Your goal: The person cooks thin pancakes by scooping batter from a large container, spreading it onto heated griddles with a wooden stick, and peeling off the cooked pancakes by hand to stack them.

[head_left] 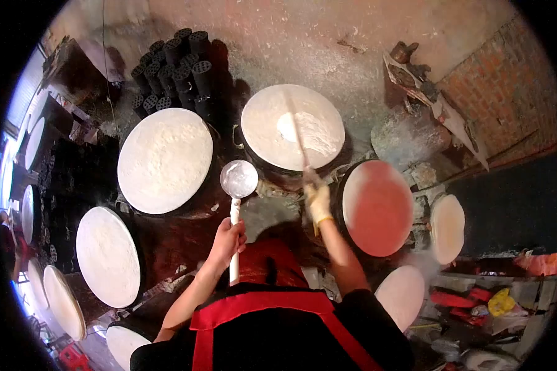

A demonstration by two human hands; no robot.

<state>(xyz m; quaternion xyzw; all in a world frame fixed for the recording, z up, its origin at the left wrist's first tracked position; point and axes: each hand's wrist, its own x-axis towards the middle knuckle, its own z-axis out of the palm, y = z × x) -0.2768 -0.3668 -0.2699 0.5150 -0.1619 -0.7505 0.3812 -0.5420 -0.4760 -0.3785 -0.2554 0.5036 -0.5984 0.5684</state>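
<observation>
My left hand (228, 241) is closed around the white handle of a ladle (239, 179); its round bowl has whitish residue inside. On my right hand (317, 201) is a pale work glove, and its fingers wrap the near end of a thin spreading stick (299, 142). The stick, blurred by motion, lies across the far round griddle (261, 127). Wet white batter (319, 133) shows streaks to the stick's right, with a bright white patch at the griddle's middle. The ladle is held apart from the griddle, in front of its left edge.
More pale-topped round griddles stand around me, including a left one (165, 161), a lower left one (108, 256) and a reddish-topped one (377, 210). Black honeycomb coal briquettes (182, 74) are stacked behind. A brick wall (507, 93) rises at right; red and yellow items (501, 303) lie lower right.
</observation>
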